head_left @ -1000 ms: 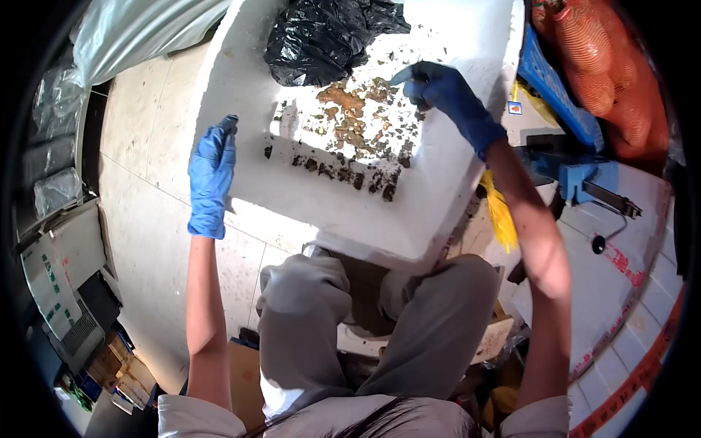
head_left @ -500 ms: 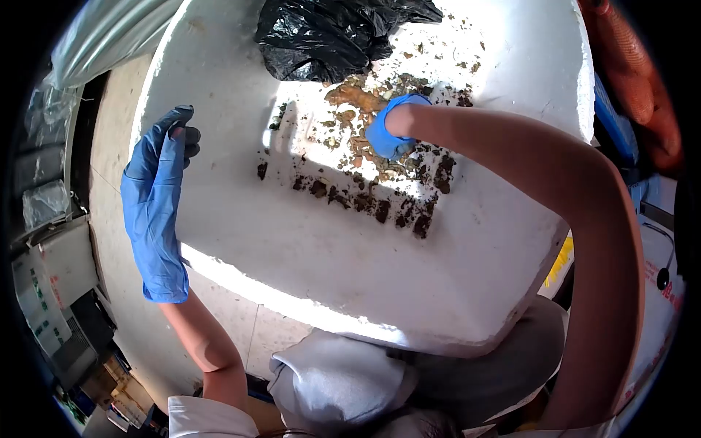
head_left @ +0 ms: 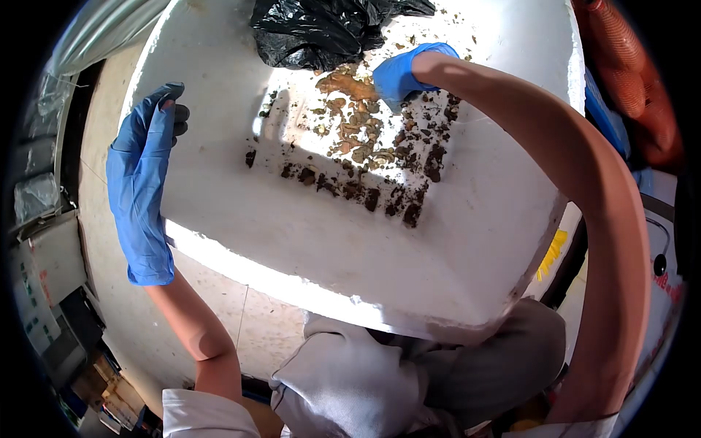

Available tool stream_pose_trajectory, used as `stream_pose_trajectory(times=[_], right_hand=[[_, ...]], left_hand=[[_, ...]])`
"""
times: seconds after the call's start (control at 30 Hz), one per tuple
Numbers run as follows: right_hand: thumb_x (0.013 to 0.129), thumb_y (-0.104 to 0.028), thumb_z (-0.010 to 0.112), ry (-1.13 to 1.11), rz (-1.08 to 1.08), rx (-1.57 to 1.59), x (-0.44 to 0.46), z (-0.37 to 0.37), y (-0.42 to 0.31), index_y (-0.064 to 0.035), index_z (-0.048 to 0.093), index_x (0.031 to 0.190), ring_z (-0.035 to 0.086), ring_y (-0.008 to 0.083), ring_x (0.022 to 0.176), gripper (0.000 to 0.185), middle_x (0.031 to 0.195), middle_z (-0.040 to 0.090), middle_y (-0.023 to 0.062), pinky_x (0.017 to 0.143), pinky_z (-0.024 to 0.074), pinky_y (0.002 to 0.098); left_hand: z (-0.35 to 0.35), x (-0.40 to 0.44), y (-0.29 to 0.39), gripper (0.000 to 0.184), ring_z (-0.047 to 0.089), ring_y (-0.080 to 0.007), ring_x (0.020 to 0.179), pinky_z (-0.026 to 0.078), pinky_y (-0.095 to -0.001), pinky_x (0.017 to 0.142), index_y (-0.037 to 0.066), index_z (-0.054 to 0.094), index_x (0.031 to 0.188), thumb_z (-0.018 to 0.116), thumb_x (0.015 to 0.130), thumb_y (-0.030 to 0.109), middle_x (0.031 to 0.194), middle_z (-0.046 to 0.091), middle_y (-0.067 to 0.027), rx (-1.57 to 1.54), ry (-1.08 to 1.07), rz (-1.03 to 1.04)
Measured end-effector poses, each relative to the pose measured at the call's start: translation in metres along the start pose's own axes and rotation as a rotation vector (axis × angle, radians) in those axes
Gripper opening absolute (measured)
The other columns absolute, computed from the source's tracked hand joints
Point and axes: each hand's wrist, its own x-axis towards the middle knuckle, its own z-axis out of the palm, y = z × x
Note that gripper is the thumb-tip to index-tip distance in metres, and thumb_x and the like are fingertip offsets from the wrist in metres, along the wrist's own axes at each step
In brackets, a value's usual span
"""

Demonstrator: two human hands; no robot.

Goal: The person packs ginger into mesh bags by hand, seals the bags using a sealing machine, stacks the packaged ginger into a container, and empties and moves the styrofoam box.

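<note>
The plastic bag (head_left: pixel 314 33) looks glossy and crinkled, the foam box (head_left: pixel 328 233) matt.

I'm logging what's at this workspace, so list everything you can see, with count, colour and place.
Foam box: one, white, centre.
Scraps: many, brownish, on the box's bottom.
Plastic bag: one, black, inside the box, top of view.
Mesh sack: at least one, orange-red, upper right.
Yellow strands: one bunch, yellow, right of the box.
Plastic sheet: apparently one, whitish, upper left.
Cardboard: several pieces, brown, lower left.
Floor: one, pale, left of the box.
Trousers: one pair, grey, bottom centre.
Sleeves: two, pale, bottom edge.
Left grip: one, blue-gloved, at the box's left edge.
Right grip: one, blue-gloved, over the scraps, fingers hidden.
</note>
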Motion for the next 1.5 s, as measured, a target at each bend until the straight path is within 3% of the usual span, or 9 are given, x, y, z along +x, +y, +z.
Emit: stream_pose_trajectory(times=[0.23,0.27,0.37,0.43,0.77,0.93,1.23,1.3,1.5], right_hand=[[0.063,-0.01,0.054,0.006,0.214,0.205,-0.002,-0.007,0.029,0.0002,0.059,0.066,0.047,0.021,0.052,0.012,0.066,0.056,0.0092,0.047,0.0378,0.0374],[0.065,-0.022,0.066,-0.056,0.256,0.106,-0.006,-0.018,0.03,-0.0082,0.062,0.097,0.054,0.0254,0.088,0.035,0.103,0.057,0.0108,0.076,0.0434,0.0378],[0.066,-0.015,0.058,0.035,0.254,0.106,0.0,-0.007,0.031,-0.0043,0.062,0.085,0.053,0.0221,0.07,0.022,0.085,0.058,0.0107,0.059,0.0435,0.0358],[0.068,-0.024,0.058,-0.081,0.276,0.159,-0.029,-0.014,0.008,-0.0109,0.059,0.103,0.055,0.0248,0.092,0.037,0.104,0.057,0.0107,0.079,0.0433,0.0364],[0.069,-0.007,0.048,0.453,0.144,0.245,-0.006,-0.022,0.039,-0.002,0.06,0.093,0.056,0.0292,0.075,0.027,0.088,0.059,0.0154,0.065,0.0455,0.0372],[0.068,-0.009,0.051,0.238,0.007,-0.099,0.067,0.004,0.064,-0.0004,0.062,0.086,0.056,0.0269,0.072,0.023,0.085,0.06,0.0129,0.063,0.0453,0.0372],[0.071,-0.012,0.049,0.014,0.048,0.048,0.005,-0.017,0.0,-0.0062,0.056,0.104,0.055,0.0282,0.086,0.035,0.099,0.057,0.0114,0.073,0.0439,0.0388],[0.074,-0.011,0.049,0.421,-0.101,0.375,-0.008,-0.026,-0.012,-0.0029,0.056,0.101,0.058,0.0269,0.077,0.029,0.088,0.06,0.0148,0.067,0.0458,0.036],[0.072,-0.01,0.048,0.515,0.095,0.39,0.041,-0.023,-0.033,0.0026,0.058,0.091,0.059,0.0314,0.08,0.025,0.085,0.058,0.0216,0.067,0.046,0.0373]], left_hand=[[0.0,0.0,0.002,0.026,0.049,-0.0074,0.072,0.038,-0.0199,0.067,0.004,0.057,0.103,0.048,0.086,0.022,0.078,0.056,-0.0008,0.011,-0.038,-0.003],[-0.001,-0.001,0.002,0.026,0.049,-0.0075,0.072,0.038,-0.0197,0.067,0.004,0.058,0.103,0.048,0.086,0.022,0.078,0.056,-0.0008,0.017,-0.044,-0.009],[0.001,-0.002,0.003,0.027,0.049,-0.0078,0.071,0.039,-0.02,0.067,0.004,0.058,0.104,0.049,0.086,0.023,0.078,0.056,-0.001,0.034,-0.035,-0.016],[0.002,-0.001,-0.001,0.027,0.05,-0.008,0.071,0.04,-0.0205,0.068,0.004,0.058,0.104,0.051,0.085,0.023,0.078,0.056,-0.0011,0.071,-0.022,-0.024],[0.0,0.001,-0.004,0.027,0.051,-0.0082,0.071,0.041,-0.0205,0.068,0.005,0.059,0.103,0.053,0.084,0.023,0.079,0.056,-0.0015,0.087,-0.012,-0.011],[0.001,0.0,0.001,0.027,0.051,-0.0084,0.072,0.041,-0.0208,0.069,0.004,0.059,0.102,0.053,0.084,0.023,0.079,0.056,-0.0019,0.088,-0.002,-0.031],[0.001,0.0,-0.003,0.026,0.052,-0.0084,0.072,0.042,-0.0208,0.068,0.004,0.059,0.102,0.053,0.084,0.022,0.079,0.057,-0.0027,0.063,0.028,0.002],[0.001,0.001,-0.006,0.028,0.048,-0.0073,0.069,0.037,-0.0194,0.065,0.004,0.056,0.105,0.048,0.087,0.023,0.077,0.054,0.0004,0.087,0.026,-0.024],[0.0,0.003,-0.009,0.029,0.047,-0.0071,0.069,0.037,-0.0197,0.064,0.003,0.056,0.105,0.049,0.086,0.024,0.076,0.054,0.0001,0.064,0.034,-0.008]])
